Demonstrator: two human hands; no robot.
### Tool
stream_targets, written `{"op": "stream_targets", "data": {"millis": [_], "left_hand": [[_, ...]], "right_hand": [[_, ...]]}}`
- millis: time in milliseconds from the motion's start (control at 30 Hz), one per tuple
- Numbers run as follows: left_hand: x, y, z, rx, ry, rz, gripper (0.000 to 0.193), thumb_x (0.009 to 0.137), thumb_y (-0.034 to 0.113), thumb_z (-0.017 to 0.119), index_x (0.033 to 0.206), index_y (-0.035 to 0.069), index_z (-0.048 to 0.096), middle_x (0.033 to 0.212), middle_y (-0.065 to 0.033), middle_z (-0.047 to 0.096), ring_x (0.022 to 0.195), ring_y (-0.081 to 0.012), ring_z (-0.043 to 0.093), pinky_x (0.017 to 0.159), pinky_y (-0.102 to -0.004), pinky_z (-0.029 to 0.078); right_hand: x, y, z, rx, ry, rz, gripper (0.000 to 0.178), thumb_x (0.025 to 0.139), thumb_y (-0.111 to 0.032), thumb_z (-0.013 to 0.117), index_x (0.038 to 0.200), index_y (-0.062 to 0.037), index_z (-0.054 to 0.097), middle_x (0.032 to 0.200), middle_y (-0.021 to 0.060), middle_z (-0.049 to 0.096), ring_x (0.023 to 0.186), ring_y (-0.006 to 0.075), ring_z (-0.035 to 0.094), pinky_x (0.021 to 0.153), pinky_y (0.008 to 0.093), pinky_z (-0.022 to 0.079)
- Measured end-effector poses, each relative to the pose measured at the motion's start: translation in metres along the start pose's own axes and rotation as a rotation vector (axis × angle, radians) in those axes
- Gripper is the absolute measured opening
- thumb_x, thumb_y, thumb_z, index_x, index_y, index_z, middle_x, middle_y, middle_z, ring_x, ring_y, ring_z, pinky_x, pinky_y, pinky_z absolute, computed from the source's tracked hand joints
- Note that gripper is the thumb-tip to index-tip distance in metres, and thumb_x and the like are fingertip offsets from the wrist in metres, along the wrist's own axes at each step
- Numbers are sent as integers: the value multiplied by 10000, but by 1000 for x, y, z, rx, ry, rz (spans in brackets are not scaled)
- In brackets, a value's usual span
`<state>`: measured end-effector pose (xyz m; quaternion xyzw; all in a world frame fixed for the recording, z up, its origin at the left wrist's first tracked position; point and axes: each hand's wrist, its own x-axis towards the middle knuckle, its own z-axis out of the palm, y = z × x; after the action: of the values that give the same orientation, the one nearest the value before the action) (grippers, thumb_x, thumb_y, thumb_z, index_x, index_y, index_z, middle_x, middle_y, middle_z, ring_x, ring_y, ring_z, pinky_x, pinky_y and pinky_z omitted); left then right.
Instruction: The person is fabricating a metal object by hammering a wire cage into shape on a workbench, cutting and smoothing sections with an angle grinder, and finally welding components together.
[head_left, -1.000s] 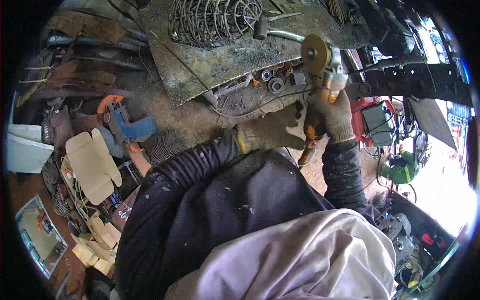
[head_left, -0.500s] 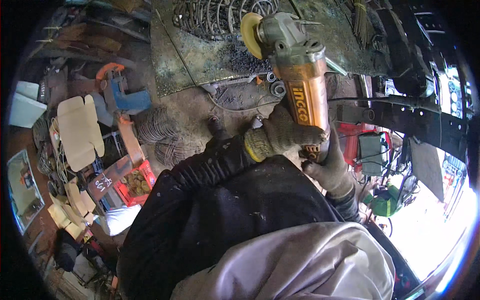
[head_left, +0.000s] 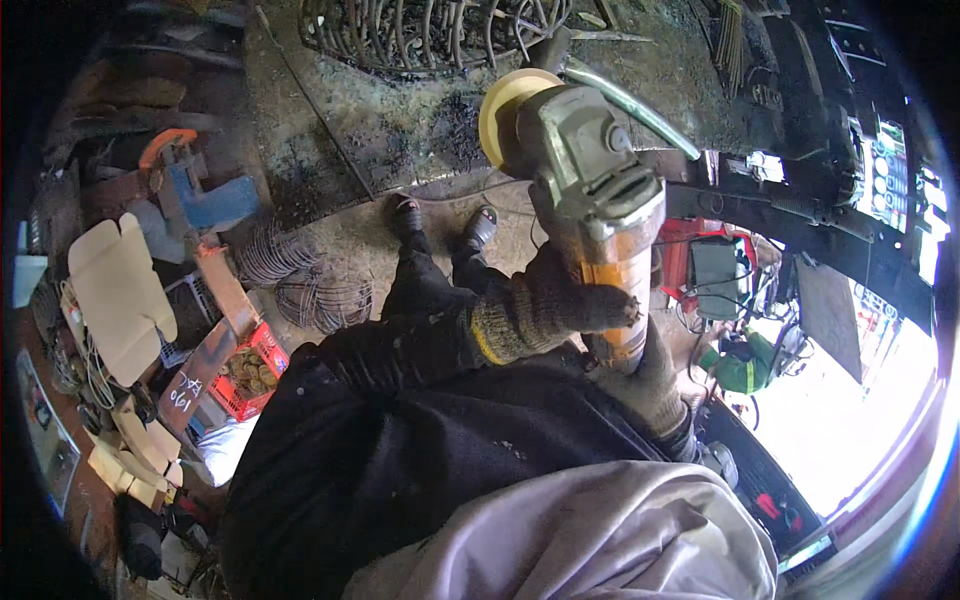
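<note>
The grinder [head_left: 598,215] is clamped by left hand [head_left: 548,308] at its middle, right hand [head_left: 652,385] at its rear, probably for balance.

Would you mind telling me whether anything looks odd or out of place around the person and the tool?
The angle grinder shows its disc with no guard visible around the exposed edge, and the person's footwear appears open-toed, which seems odd near such a tool.
</note>
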<state>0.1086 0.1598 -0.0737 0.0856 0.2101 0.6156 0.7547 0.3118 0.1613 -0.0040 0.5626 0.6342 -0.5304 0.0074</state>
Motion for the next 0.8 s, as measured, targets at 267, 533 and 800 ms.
{"op": "stream_targets", "data": {"millis": [267,533,800], "left_hand": [[2,16,-1,-167,83,70,843,703,71,827,1425,64,393,1280,-126,583,1167,-265,594,1009,-426,487],[5,0,-29,-147,-12,-49,715,742,-7,786,1368,16,441,1251,-171,595,1170,-335,597,1025,-487,490],[6,11,-24,-307,-67,-140,786,775,33,783,1441,96,371,1337,-137,543,1262,-332,528,1097,-517,414]], "right_hand": [[-1,-10,13,-61,94,-43,895,716,-276,846,1444,-29,387,1193,213,662,1103,330,662,919,410,528],[0,-24,13,-238,79,59,956,698,-357,872,1446,-38,370,1182,224,659,1104,360,657,908,435,533],[0,-29,1,-309,45,70,939,699,-333,869,1441,-40,373,1215,213,648,1127,334,650,933,421,524]]}}
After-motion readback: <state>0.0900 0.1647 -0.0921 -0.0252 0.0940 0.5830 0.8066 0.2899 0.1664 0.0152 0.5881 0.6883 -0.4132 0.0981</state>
